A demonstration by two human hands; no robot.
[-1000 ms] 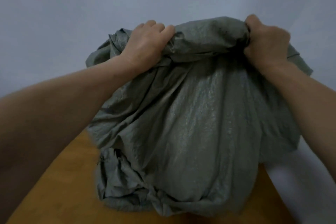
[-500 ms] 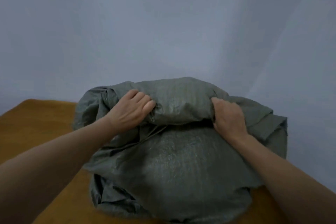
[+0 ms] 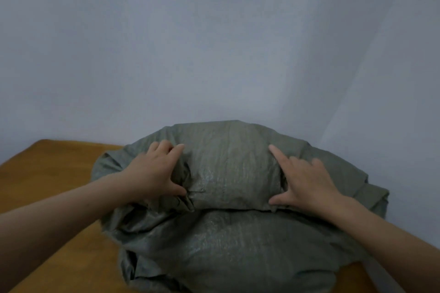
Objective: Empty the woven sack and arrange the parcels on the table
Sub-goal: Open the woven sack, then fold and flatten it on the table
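So: bulging grey-green woven plastic sack (image 3: 226, 233) lies on orange-brown wooden counter (image 3: 47, 169), mouth folded over. Left hand (image 3: 154, 173) and right hand (image 3: 307, 183) rest on top fold, grip spread, pinching nothing. No parcels visible outside; emptying and arranging all ahead.

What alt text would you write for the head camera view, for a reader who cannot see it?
The person's left hand and right hand rest open on a bulging grey-green woven sack lying on a wooden table beside a pale wall.
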